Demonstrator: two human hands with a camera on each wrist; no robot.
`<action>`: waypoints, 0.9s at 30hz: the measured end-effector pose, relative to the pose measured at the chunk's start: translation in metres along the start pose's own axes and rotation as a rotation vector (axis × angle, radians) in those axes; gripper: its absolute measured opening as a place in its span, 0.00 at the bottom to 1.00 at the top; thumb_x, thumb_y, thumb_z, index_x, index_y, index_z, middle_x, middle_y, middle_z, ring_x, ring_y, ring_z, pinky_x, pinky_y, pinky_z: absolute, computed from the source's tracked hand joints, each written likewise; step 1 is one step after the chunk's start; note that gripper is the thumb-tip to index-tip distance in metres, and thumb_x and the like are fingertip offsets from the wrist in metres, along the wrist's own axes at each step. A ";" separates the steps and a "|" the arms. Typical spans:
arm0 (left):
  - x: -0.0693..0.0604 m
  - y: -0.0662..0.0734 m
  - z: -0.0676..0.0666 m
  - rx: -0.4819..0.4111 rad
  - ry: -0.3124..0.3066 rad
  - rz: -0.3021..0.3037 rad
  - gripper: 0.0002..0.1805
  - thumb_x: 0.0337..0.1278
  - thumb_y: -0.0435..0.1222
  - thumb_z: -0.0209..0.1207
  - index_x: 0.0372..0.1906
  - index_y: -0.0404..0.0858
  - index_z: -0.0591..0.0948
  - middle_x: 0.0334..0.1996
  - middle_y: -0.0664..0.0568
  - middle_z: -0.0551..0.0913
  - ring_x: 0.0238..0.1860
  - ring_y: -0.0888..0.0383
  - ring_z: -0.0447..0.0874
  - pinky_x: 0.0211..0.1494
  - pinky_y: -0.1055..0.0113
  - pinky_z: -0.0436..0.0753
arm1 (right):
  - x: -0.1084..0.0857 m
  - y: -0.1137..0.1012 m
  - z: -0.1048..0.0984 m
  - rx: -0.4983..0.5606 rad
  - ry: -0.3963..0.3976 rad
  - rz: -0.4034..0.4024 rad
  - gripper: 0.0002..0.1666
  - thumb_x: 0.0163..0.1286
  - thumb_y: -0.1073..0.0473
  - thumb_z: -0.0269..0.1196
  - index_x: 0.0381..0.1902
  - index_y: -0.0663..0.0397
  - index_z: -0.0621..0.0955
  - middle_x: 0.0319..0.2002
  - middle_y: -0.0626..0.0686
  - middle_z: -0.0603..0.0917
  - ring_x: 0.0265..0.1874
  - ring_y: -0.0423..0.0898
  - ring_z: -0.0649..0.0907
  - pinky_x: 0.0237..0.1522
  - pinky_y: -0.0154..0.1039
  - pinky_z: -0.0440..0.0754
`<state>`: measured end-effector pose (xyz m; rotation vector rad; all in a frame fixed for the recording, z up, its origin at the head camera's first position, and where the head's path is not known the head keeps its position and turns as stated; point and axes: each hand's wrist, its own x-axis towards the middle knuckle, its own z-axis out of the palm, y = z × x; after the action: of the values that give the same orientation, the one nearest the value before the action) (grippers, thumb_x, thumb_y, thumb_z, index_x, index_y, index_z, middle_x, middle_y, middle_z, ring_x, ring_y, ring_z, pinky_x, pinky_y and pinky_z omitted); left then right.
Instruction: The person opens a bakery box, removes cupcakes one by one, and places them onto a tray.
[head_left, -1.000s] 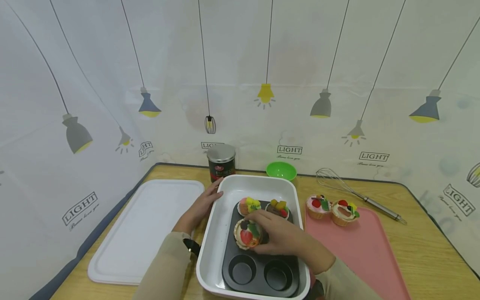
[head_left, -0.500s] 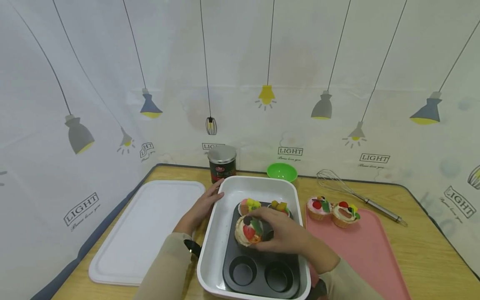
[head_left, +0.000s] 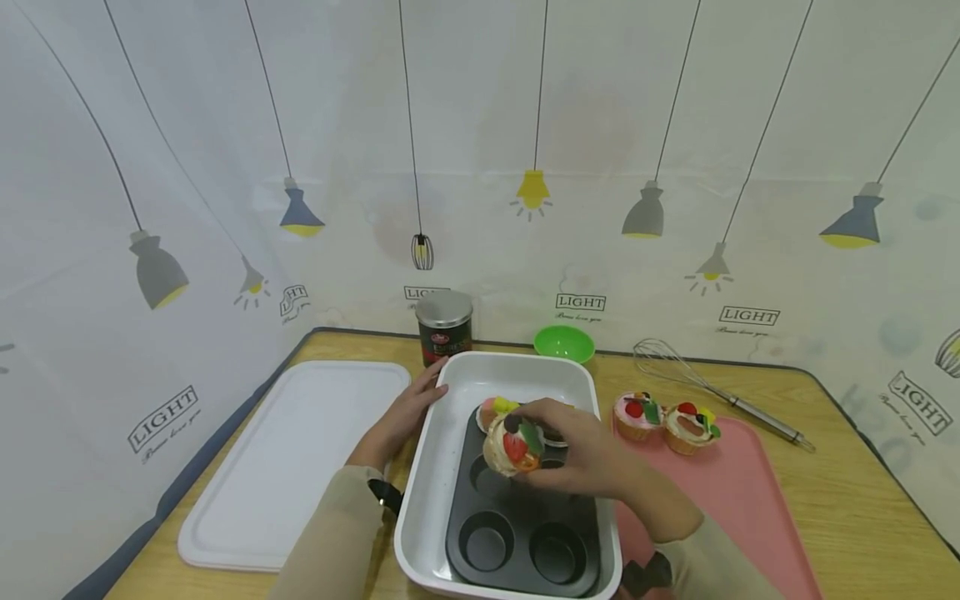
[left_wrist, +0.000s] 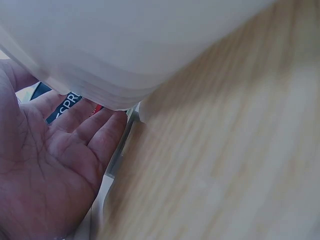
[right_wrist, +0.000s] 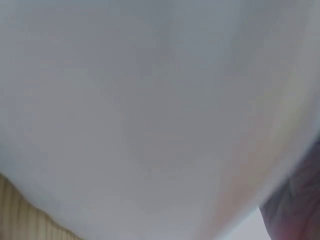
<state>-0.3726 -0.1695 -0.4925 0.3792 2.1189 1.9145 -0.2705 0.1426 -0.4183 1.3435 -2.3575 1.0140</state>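
Fruit-topped cupcake (head_left: 504, 454), pinched between thumb and fingers of my right hand (head_left: 588, 454) | there it hangs, just above the dark muffin pan (head_left: 522, 507) inside the white tray (head_left: 425, 492) | my left hand (head_left: 399, 419), fingers extended, touches the tray's side

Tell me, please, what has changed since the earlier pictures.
In the head view, the right hand has moved the cupcake it grips up and rightward, partly baring the middle left cup of the muffin pan. The left hand and both cupcakes on the pink tray stayed put.
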 end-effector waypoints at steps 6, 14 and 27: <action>0.001 -0.001 0.001 0.012 0.015 -0.009 0.34 0.77 0.45 0.49 0.81 0.52 0.54 0.79 0.45 0.55 0.70 0.44 0.66 0.64 0.52 0.73 | -0.007 0.001 -0.007 0.018 0.004 0.057 0.41 0.53 0.52 0.80 0.63 0.43 0.75 0.54 0.40 0.80 0.48 0.39 0.81 0.47 0.42 0.84; -0.001 0.001 0.002 0.008 0.009 -0.005 0.34 0.78 0.44 0.48 0.81 0.51 0.53 0.79 0.45 0.54 0.71 0.43 0.64 0.65 0.52 0.73 | -0.021 0.002 -0.021 -0.042 0.027 0.078 0.42 0.52 0.51 0.80 0.64 0.44 0.75 0.55 0.40 0.80 0.50 0.40 0.81 0.50 0.48 0.83; 0.000 0.000 0.002 0.019 0.022 -0.010 0.33 0.77 0.45 0.49 0.81 0.52 0.54 0.78 0.45 0.57 0.71 0.44 0.66 0.65 0.52 0.73 | -0.038 0.006 -0.036 -0.035 0.068 0.088 0.41 0.51 0.59 0.81 0.63 0.50 0.76 0.56 0.45 0.81 0.51 0.43 0.82 0.50 0.50 0.83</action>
<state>-0.3724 -0.1679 -0.4927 0.3519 2.1507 1.9027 -0.2588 0.1942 -0.4142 1.1834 -2.3915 1.0211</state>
